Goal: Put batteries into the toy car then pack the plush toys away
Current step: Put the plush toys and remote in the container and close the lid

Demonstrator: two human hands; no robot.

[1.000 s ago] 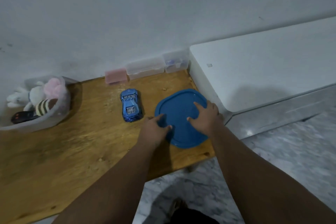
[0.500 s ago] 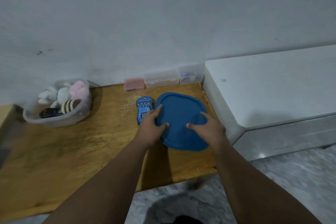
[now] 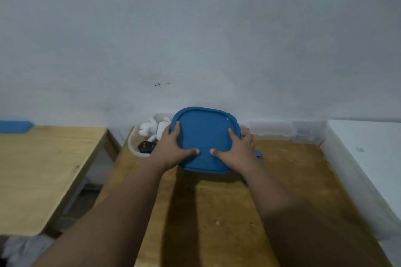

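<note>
A blue rounded-square lid (image 3: 204, 134) is held up above the wooden table (image 3: 219, 212). My left hand (image 3: 171, 149) grips its left edge and my right hand (image 3: 236, 151) grips its right edge, thumbs on top. Behind and left of the lid stands a clear tub (image 3: 132, 145) with a white plush toy (image 3: 149, 129) and a black remote (image 3: 145, 147) inside; the lid hides most of the tub. Only a sliver of the blue toy car (image 3: 258, 155) shows past my right hand.
Clear plastic boxes (image 3: 286, 131) line the wall at the back right. A white cabinet (image 3: 368, 158) borders the table on the right. A second wooden table (image 3: 43, 171) stands to the left across a gap, with a blue object (image 3: 15, 126) at its back edge.
Both hands have lifted the blue lid off the table and carried it left, up in front of the tub. The view has swung left, bringing the second table into sight.
</note>
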